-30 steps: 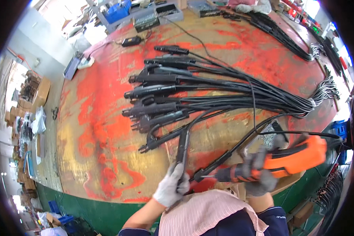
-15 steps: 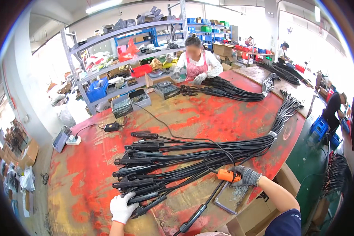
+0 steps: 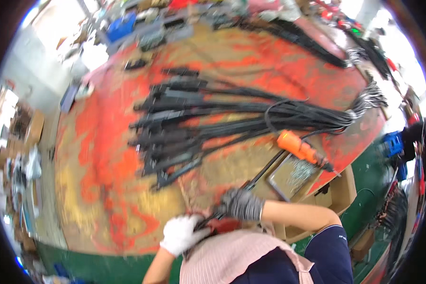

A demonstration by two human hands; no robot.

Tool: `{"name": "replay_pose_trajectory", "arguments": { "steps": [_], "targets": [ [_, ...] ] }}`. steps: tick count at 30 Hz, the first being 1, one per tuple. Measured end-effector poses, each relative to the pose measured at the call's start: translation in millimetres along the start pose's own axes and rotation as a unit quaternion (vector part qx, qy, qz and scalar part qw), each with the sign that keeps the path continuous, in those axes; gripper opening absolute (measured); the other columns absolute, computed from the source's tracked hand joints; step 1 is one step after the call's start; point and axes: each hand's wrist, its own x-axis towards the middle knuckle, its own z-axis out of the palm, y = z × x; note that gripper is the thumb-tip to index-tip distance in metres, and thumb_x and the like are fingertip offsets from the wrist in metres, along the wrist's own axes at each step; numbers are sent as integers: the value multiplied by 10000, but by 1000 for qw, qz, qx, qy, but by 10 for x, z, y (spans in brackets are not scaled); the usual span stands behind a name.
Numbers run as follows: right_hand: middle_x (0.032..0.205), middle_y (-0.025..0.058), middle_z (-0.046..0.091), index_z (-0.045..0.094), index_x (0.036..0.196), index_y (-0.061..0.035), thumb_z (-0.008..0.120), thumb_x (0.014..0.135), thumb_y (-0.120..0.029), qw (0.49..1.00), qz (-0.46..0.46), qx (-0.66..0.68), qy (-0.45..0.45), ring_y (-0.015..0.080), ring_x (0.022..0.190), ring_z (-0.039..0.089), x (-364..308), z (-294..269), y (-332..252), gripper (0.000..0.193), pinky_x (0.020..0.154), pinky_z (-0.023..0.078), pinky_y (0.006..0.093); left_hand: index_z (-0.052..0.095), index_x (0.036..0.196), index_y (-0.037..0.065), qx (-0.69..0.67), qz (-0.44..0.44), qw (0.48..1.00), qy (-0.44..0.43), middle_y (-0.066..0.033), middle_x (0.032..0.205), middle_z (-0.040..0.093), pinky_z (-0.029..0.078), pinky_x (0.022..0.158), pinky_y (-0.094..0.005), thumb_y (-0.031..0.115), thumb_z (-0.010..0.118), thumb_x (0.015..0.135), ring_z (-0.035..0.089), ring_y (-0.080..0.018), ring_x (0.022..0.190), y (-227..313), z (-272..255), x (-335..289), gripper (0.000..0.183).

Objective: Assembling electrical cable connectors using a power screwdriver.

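Observation:
My left hand [image 3: 181, 235], in a white glove, is closed on the dark handle-shaped end of a black cable [image 3: 265, 169] at the table's near edge. Its exact shape is blurred and partly hidden by my fingers. My right hand [image 3: 241, 204], in a grey striped glove, closes round the same cable just to the right. Beyond them lies a big bundle of black cables [image 3: 251, 128], their black handle-shaped ends [image 3: 168, 128] fanned out to the left. An orange electric screwdriver [image 3: 298, 146] rests on the table, its tip pointing to the lower right.
A shallow tray of small screws [image 3: 296, 177] sits beside the screwdriver, and an open cardboard box [image 3: 343, 191] stands below the table's right edge. Another cable bundle [image 3: 307, 40] lies at the far side. The red, worn tabletop [image 3: 90, 189] spreads to the left.
My right hand has let go of the orange screwdriver and moved left and nearer to the single cable. My left hand has left the fanned ends and come nearer. The view has tilted down.

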Motion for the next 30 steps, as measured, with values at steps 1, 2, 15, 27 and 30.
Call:
{"name": "replay_pose_trajectory", "arguments": {
  "steps": [1,2,15,27,30],
  "targets": [
    [1005,79,634,622,975,-158,574,864,-364,997,8,38,-69,266,917,641,74,-264,73,238,781,515,399,688,977,134,-17,-4,1000,-17,-145,828,679,528,688,-432,500,674,776,666,-332,791,-30,30,49,417],
    [974,86,637,624,1004,-158,582,858,-376,1000,9,-3,-20,267,865,648,89,-215,101,266,736,521,397,682,1005,115,-20,8,1000,-6,-144,860,682,524,706,-415,497,676,777,663,-326,817,-36,34,52,445],
    [967,165,662,521,1173,-93,762,764,-310,955,85,285,-8,359,910,654,105,-1038,313,522,735,537,411,581,1201,24,-448,-93,886,-78,-57,917,609,481,763,-269,232,746,804,575,-110,860,-598,-364,-248,478],
    [971,98,640,479,1374,-264,647,842,-451,987,-72,141,41,295,805,658,517,-1128,197,589,651,549,377,562,1281,223,42,-63,995,65,-68,840,659,518,609,-362,327,712,778,662,-284,750,-387,-954,-535,535],
    [904,107,622,487,1369,-295,671,804,-464,990,-83,87,69,293,755,656,613,-1170,62,618,595,536,374,509,1329,229,104,-34,992,64,-55,762,624,480,503,-376,351,681,809,643,-271,610,-305,-1081,-596,560]
  ]
}}
